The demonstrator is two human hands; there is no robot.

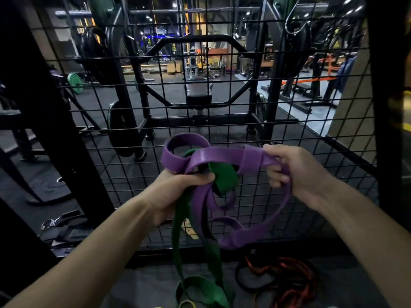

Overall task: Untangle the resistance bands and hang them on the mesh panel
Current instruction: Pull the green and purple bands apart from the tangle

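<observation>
Head view: the left hand [175, 192] grips a knot of purple band [222, 155] and green band [224, 178] in front of the black mesh panel [311, 134], fingers [206, 177] curled round the bunch. The right hand [295, 172] pinches a purple loop, pulled sideways. Green tails hang to the floor [142, 283], beside red and black bands [287, 278].

Dim gym: black rubber floor [93, 192], bench [198, 94], green weight plate [75, 83].
</observation>
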